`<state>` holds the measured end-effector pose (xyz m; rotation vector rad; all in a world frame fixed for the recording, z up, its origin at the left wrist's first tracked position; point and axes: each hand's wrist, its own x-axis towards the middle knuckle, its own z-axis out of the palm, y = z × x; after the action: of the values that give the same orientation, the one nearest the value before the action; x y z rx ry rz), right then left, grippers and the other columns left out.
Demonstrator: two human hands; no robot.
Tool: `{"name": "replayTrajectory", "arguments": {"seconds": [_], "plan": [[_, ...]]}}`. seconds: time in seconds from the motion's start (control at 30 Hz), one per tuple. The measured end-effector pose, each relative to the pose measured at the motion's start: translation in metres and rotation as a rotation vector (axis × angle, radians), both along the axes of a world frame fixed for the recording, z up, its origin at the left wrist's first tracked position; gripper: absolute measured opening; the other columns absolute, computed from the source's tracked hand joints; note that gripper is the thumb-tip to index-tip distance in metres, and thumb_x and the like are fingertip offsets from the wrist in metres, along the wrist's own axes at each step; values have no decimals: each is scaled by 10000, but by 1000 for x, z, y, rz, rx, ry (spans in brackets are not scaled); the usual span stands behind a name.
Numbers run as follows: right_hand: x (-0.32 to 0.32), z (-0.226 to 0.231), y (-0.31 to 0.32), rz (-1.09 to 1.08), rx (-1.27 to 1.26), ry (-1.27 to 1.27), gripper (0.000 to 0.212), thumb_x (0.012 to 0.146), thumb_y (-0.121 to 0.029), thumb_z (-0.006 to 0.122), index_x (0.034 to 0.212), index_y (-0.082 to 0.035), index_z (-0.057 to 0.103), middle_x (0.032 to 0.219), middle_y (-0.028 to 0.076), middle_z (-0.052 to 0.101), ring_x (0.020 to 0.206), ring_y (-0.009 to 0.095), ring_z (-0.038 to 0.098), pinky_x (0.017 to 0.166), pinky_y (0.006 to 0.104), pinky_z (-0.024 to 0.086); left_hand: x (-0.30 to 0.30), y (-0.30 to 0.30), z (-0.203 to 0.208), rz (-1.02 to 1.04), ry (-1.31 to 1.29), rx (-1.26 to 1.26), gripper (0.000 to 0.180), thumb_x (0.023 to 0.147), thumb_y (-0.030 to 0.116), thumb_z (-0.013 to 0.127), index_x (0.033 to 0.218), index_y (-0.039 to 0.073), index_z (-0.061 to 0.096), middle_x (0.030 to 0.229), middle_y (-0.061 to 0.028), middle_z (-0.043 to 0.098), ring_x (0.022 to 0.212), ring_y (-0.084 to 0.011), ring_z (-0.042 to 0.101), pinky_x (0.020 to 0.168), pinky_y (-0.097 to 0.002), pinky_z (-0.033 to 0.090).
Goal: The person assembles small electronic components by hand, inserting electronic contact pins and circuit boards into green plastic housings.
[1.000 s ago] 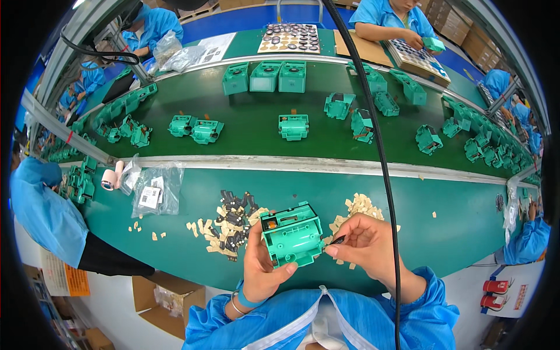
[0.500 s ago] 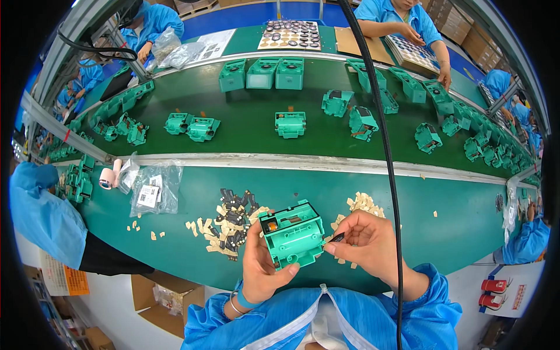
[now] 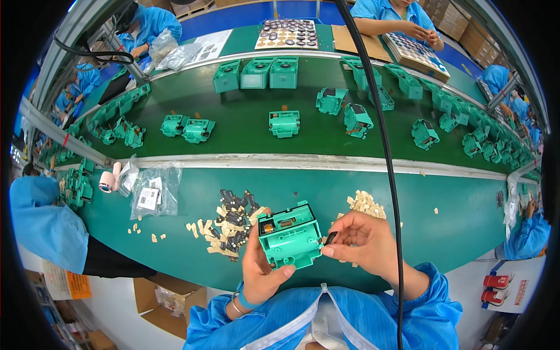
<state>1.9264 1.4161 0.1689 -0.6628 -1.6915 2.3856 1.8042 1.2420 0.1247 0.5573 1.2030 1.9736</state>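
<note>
My left hand (image 3: 263, 269) is closed around a green plastic housing (image 3: 290, 238), holding it tilted above the near edge of the bench. Inside the housing's open top show black edging and a copper-coloured part. At the housing's right side, my right hand (image 3: 367, 244) pinches a small black piece (image 3: 332, 237) between thumb and forefinger. The piece is right beside the housing's lower right corner; whether they touch I cannot tell. Just beyond my left hand lies a pile of small black parts (image 3: 234, 204) mixed with cream paper scraps. Behind my right hand is a heap of cream scraps (image 3: 366, 204).
A belt (image 3: 233, 143) carrying several green housings runs across, beyond a pale metal rail (image 3: 315, 161). Clear plastic bags (image 3: 156, 189) and a pink device (image 3: 108, 179) lie at left. A black cable (image 3: 385, 140) hangs on my right. Co-workers sit around.
The black piece in my right hand has turned more upright beside the housing. Housings on the belt have shifted slightly left. The co-worker across has brought both hands together.
</note>
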Motion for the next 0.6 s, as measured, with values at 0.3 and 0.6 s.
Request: {"name": "replayTrajectory", "arguments": {"seconds": [0.3,0.6], "plan": [[-2,-9,-17,-83,-9,155,219,862,-128,684,1007,25,623,877,53,621,793,92,596,685,236,479,0,6,-6,-180,-531,203,931,715,60,608,1479,52,77,1247,-189,518,1047,-320,591,895,-475,493],[-2,-1,-21,-169,425,165,117,798,-74,724,868,-7,658,787,77,617,669,130,602,600,244,479,5,5,-25,-211,-723,293,795,695,96,625,1400,-2,269,1217,-213,536,1033,-335,602,857,-459,532]]}}
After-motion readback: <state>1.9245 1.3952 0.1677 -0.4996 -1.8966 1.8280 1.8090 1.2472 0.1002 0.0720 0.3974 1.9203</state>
